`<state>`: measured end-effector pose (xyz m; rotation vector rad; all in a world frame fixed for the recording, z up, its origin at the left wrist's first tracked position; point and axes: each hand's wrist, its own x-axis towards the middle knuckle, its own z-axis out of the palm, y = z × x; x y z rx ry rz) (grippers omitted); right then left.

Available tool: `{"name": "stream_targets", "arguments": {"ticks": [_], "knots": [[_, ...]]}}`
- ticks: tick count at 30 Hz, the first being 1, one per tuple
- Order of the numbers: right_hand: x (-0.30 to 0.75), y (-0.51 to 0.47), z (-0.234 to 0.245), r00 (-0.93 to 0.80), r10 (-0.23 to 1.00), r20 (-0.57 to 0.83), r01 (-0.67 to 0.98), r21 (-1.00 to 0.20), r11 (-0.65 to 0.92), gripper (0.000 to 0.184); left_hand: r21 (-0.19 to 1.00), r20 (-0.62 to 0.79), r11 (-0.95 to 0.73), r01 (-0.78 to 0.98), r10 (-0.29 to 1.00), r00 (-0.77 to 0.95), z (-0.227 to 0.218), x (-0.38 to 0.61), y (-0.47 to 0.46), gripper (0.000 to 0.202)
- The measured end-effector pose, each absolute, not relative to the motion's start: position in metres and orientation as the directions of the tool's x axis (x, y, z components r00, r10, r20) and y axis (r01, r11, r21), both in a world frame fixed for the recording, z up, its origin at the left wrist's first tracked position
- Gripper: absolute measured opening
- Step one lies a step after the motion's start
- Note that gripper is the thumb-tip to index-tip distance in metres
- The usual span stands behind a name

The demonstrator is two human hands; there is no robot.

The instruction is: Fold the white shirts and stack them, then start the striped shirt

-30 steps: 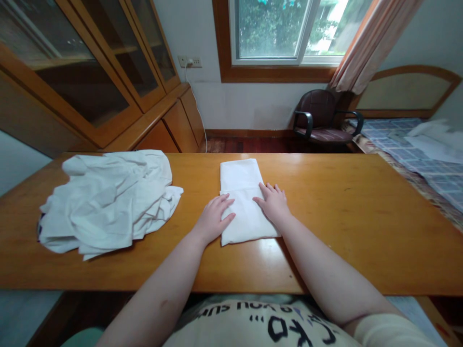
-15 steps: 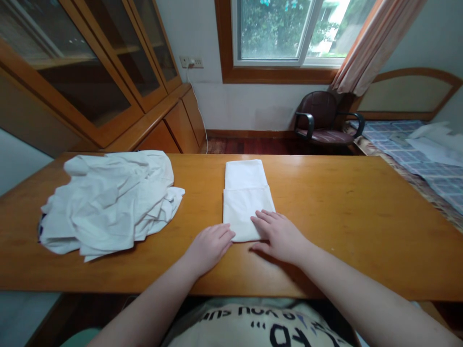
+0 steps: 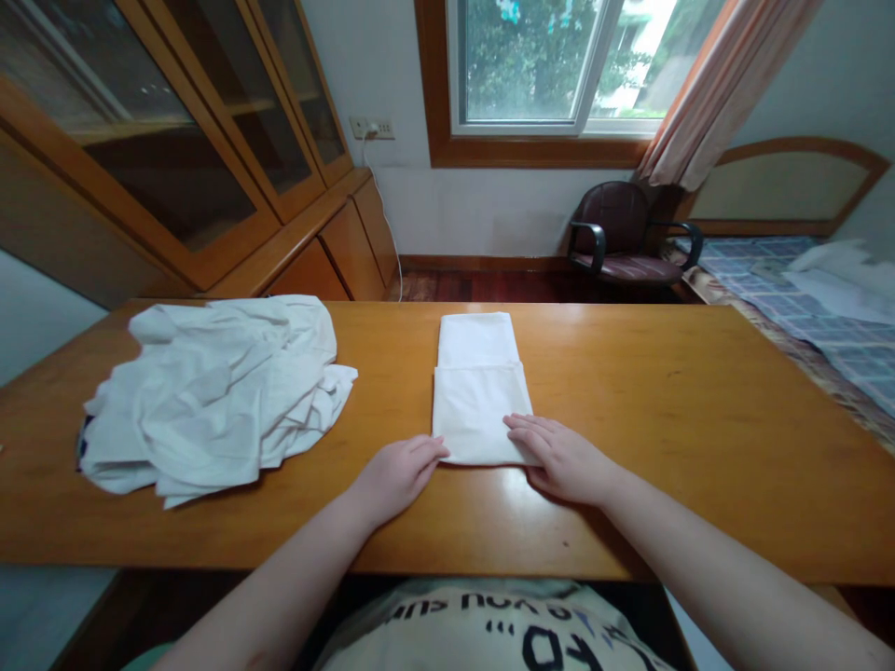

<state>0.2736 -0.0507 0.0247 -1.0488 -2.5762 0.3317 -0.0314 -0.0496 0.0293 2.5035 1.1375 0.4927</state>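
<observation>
**Spotter:** What did you have on the feed from the head camera?

**Me:** A folded white cloth [image 3: 477, 401] lay flat on the wooden tabletop [image 3: 650, 401], square to the near edge and straight ahead of the wearer. Its upper layer ended partway along, leaving a strip of the lower layer showing on the far side.

**Spotter:** And the hands?

**Me:** Both were open, palms down, and neither was pinching anything. The right hand [image 3: 563, 458] had its fingers spread slightly and lying across the cloth's near right corner. The left hand [image 3: 398, 477] sat at the near left corner, fingers together. I think its fingertips touched the cloth, but from that angle I wouldn't swear to it.

**Spotter:** Was that good handling?

**Me:** I judged it sound. Flat hands at both corners spread the pressure evenly, and a light touch wouldn't drag the layers out of line. I'd have wanted the left hand as firmly on the cloth as the right.

**Spotter:** Anything else close by?

**Me:** A crumpled white cloth [image 3: 210, 396] lay in a heap to the left, well clear of the folded one.
</observation>
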Motion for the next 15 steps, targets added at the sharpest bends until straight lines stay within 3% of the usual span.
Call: {"name": "stream_targets", "arguments": {"ticks": [5,10,15], "knots": [[0.289,-0.040,0.019,-0.685,0.679,0.265,0.595,-0.335,0.731,0.055,0.517,0.211,-0.597,0.613,0.783,0.585,0.033,-0.030,-0.047,0.024],[0.296,-0.031,0.019,-0.653,0.664,0.365,0.540,-0.391,0.746,0.040,0.480,0.272,-0.650,0.589,0.748,0.605,0.039,-0.038,-0.044,0.023],[0.300,-0.032,0.018,-0.555,0.667,0.498,0.451,-0.494,0.744,0.034,0.397,0.192,-0.648,0.649,0.751,0.632,0.035,-0.046,-0.034,0.071]]}}
